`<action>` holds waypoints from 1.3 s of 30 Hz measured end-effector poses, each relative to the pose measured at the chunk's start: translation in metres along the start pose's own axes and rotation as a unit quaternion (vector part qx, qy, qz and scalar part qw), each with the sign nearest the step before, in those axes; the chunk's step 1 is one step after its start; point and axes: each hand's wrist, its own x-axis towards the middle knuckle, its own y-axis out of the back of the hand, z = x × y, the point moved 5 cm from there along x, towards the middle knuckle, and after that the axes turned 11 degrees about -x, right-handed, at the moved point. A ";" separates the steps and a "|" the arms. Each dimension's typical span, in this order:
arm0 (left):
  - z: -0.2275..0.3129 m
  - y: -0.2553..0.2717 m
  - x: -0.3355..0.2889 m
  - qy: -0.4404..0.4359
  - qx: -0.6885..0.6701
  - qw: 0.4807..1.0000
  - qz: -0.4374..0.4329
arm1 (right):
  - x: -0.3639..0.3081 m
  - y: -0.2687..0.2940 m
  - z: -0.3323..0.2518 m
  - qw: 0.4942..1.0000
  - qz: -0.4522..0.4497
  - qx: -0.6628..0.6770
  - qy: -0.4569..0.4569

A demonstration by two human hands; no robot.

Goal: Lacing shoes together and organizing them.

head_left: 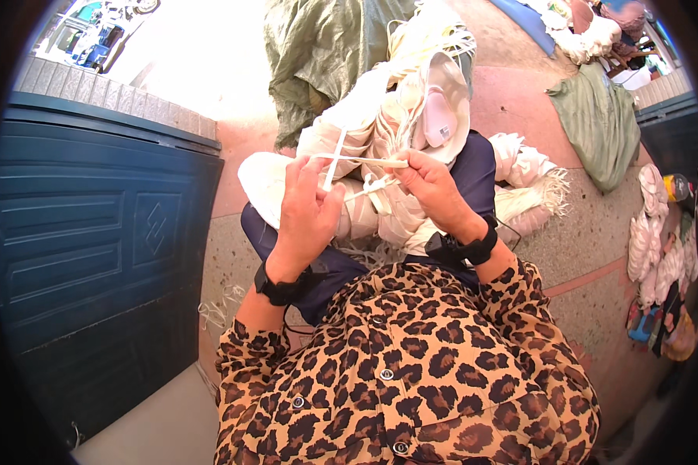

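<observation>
A thin cream-white strap (358,160) stretches between my two hands, above my lap. My left hand (306,208) has its fingers bent around the strap's left end, where a second white strip (335,159) crosses it upright. The right end is pinched between the thumb and fingers of my right hand (436,190). Just below the right fingers hangs a looped white strip (378,194). Under and beyond my hands, across my knees, lies a bundle of white cloth pieces (349,128) with many loose straps. A white, cup-like piece with a pink inside (442,108) stands at its right.
A crumpled green sack (318,54) lies ahead, another green sack (601,124) at the right. Beside my right knee is a white bundle with fringed ends (535,186). More white bundles (655,240) lie at far right. A dark blue panelled door (77,232) stands at left.
</observation>
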 end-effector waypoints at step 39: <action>0.002 0.063 -0.063 0.150 -0.263 0.953 0.008 | 0.313 0.038 0.104 0.560 -0.162 -0.799 -0.148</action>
